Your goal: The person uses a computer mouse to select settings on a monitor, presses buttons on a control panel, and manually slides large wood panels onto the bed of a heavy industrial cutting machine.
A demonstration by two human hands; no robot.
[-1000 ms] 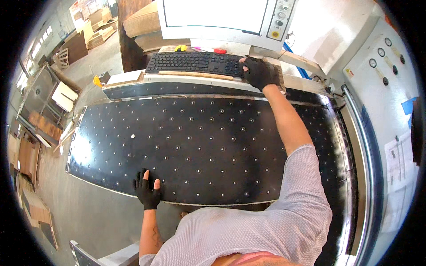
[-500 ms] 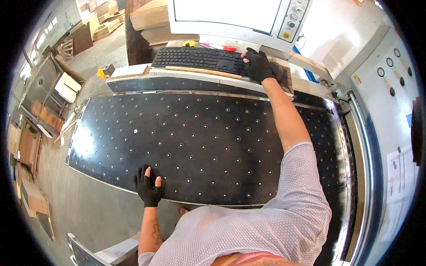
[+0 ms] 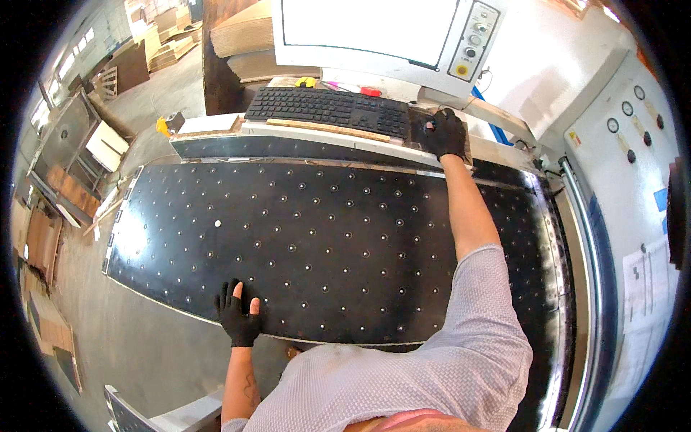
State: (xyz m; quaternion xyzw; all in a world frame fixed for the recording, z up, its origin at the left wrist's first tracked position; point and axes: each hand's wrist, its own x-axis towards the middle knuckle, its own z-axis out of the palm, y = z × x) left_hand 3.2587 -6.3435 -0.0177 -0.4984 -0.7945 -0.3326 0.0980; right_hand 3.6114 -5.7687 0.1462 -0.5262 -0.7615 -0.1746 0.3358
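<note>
Right hand (image 3: 445, 134) shifted beside flat black keyboard (image 3: 327, 109).

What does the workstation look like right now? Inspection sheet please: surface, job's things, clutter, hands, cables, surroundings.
Surface: black table dotted with small rollers, glossy, nothing lying on it.
Job's things: black keyboard on the ledge behind the table; a mouse under the right hand.
Clutter: yellow item and red item behind the keyboard.
Hands: left hand, gloved, flat on the table's near edge; right hand, gloved, on the mouse.
Cables: blue cable beside the monitor.
Surroundings: control cabinet at right; stacked boards across the floor.
</note>
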